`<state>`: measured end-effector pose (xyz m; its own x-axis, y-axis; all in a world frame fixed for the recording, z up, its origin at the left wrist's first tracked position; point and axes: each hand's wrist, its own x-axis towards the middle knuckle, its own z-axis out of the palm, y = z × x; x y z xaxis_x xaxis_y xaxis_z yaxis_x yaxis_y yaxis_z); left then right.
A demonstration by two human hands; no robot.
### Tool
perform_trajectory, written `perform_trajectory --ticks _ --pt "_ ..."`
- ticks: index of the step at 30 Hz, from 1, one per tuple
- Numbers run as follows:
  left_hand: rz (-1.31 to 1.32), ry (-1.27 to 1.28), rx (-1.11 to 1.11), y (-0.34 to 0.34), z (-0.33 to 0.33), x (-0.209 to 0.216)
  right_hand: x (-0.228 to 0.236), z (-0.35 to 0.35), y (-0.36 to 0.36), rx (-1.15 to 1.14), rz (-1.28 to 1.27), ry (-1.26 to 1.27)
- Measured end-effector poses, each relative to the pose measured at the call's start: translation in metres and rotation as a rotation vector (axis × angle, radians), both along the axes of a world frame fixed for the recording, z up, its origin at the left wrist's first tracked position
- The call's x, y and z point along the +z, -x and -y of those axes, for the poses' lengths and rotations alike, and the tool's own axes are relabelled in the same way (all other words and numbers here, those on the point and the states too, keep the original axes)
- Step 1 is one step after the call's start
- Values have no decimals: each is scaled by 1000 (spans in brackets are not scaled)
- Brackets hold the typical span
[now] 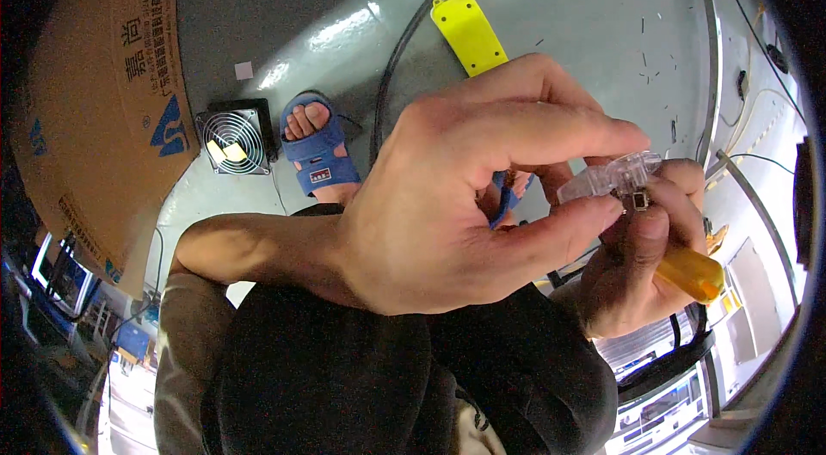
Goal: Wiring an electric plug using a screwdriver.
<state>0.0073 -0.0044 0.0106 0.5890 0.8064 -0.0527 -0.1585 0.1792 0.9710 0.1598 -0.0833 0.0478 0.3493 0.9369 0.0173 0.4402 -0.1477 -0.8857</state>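
Note:
My left hand reaches across the middle, thumb and index finger closed on a small clear plastic piece. Its shape resembles a plug housing, but I cannot tell its exact kind. Close against it, my right hand is closed with the thumb bent inward. By that thumb tip sits a small square metal-edged part; whether it is joined to the clear piece I cannot tell. A yellow handle with a rounded end sticks out of my right hand's grip. The rest of that tool is hidden by the fingers.
A yellow-green power strip and a black cable lie on the grey floor. At left are a cooling fan and a large cardboard sheet. My blue sandal is beside the fan. Metal frame bars run along the right.

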Motion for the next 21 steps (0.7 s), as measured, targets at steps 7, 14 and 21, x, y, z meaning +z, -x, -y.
perform_trajectory --ticks 7,14,21 --pt "51 -101 108 -2 3 -8 -3 -2 2 2 156 -68" --pt "36 -212 86 0 -2 -8 -5 -1 3 0 130 -131" --pt "51 -101 54 1 -4 -1 -1 -1 -14 263 180 -122"
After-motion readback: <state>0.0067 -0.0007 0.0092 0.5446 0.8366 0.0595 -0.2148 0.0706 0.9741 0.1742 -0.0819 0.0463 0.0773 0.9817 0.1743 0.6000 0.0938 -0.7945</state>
